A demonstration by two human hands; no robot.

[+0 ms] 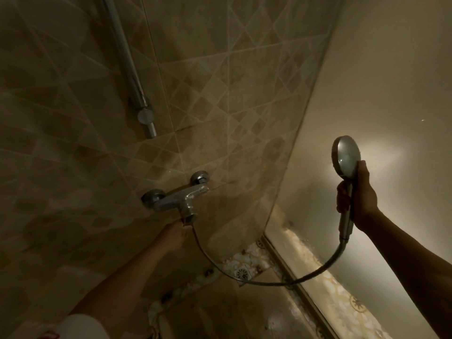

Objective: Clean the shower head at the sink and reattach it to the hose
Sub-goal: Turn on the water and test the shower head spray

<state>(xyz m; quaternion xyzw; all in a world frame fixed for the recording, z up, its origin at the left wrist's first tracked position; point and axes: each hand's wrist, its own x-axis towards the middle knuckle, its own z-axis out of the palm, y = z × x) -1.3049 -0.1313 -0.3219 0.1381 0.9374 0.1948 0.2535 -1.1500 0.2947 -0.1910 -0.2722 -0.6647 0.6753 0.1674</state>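
A round chrome shower head (345, 155) stands upright at the right, face turned left. My right hand (357, 194) is closed around its handle. The metal hose (244, 277) joins the handle's bottom end, sags in a loop over the floor and rises to the outlet under the chrome wall mixer (181, 198). My left hand (175, 232) reaches up under that outlet, its fingers closed on the hose end where it meets the mixer. The fingertips are partly hidden in the dim light.
Beige tiled walls surround the dim stall. A chrome riser rail (133, 77) runs down the wall above the mixer. A glass panel (367, 94) on a metal track (288, 270) closes the right side. A square floor drain (242, 274) lies below the hose loop.
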